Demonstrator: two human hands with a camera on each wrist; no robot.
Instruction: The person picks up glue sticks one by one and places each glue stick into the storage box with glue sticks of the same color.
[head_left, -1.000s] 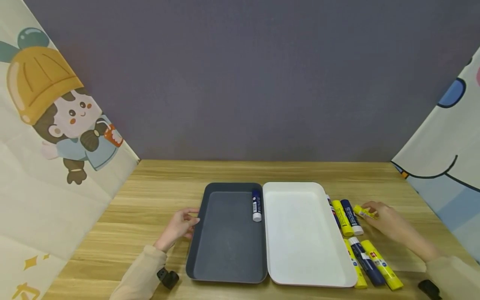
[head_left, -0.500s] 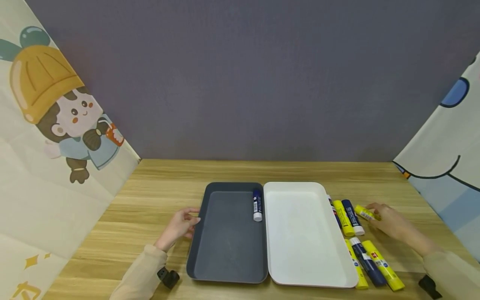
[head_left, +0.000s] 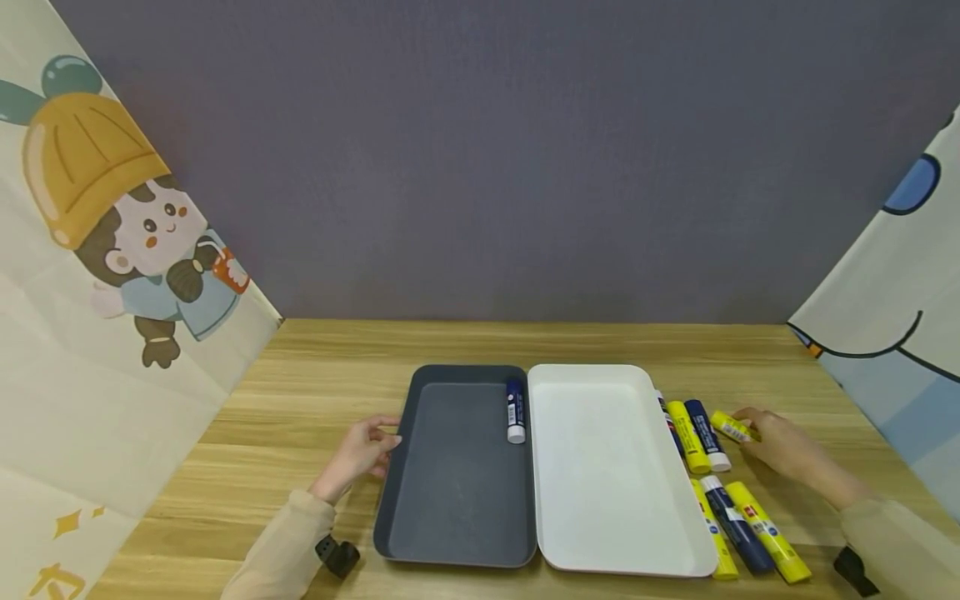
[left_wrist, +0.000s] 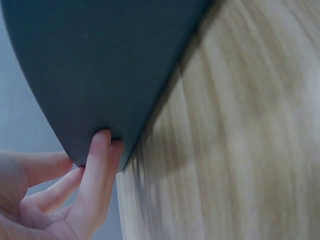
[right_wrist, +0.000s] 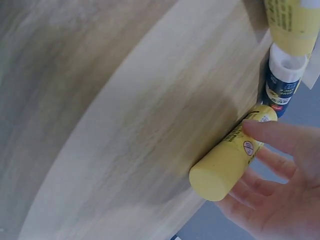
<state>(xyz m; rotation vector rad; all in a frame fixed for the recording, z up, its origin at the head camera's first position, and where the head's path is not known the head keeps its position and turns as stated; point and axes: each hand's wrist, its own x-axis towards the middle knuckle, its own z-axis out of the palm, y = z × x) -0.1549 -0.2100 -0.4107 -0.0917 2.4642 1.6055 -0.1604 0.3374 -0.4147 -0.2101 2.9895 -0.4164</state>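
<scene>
My right hand (head_left: 783,448) holds a yellow glue stick (right_wrist: 225,157) lying at the right of the table. Its thumb presses the barrel from one side, with the other fingers behind it. At the dark grey tray's (head_left: 453,500) left side is my left hand (head_left: 358,457), its fairly straight fingers (left_wrist: 97,165) touching the outer wall and rim. Inside that tray, along the right wall, lies a navy glue stick (head_left: 515,412) with a white cap. A white tray (head_left: 615,492) sits directly beside the grey one.
Right of the white tray lie more glue sticks: a yellow one (head_left: 687,437) and a navy one (head_left: 707,435) farther back, another navy one (head_left: 737,527) and a yellow one (head_left: 768,533) nearer. Others are partly hidden by the white tray's edge. A grey panel (head_left: 480,167) stands behind the table.
Slightly more of the yellow glue stick shows beside my right hand than a second ago. The left hand and both trays keep their places.
</scene>
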